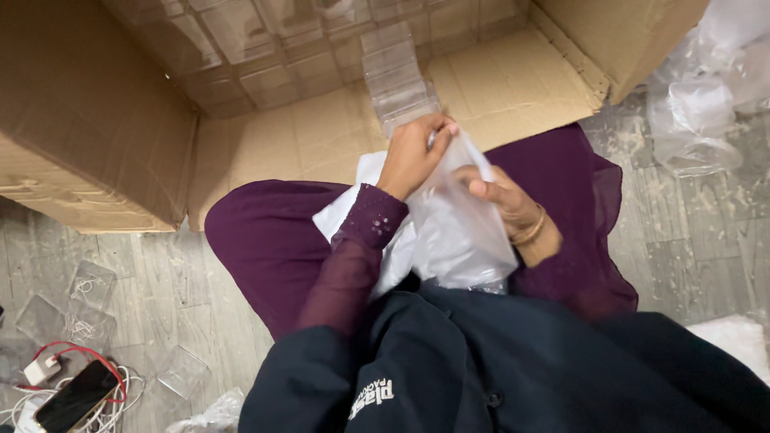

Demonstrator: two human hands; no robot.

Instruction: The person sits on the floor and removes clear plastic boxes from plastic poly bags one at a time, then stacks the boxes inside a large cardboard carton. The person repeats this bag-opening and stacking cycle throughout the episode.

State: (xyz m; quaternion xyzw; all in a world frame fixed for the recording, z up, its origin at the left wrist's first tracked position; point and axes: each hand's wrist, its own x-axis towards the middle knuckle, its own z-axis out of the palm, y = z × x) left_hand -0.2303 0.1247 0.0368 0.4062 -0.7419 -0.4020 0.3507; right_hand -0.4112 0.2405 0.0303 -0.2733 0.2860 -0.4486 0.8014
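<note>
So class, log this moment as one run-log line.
left hand: grips clear plastic bag top | right hand: holds bag side | clear boxes: stacked in cardboard carton

- Grey wood-look plank floor (690, 240), scuffed and dusted with pale specks
- Large open cardboard box (88, 120) lying on its side, its flaps (305, 136) spread flat on the floor
- Rows of clear plastic cases (257, 48) stacked inside the box
- Crumpled clear plastic wrap (706, 88) at the upper right
- A phone (76, 397) with red and white cables (80, 353) at the lower left, loose clear cases (92, 285) near it
- Soft, even light
</note>
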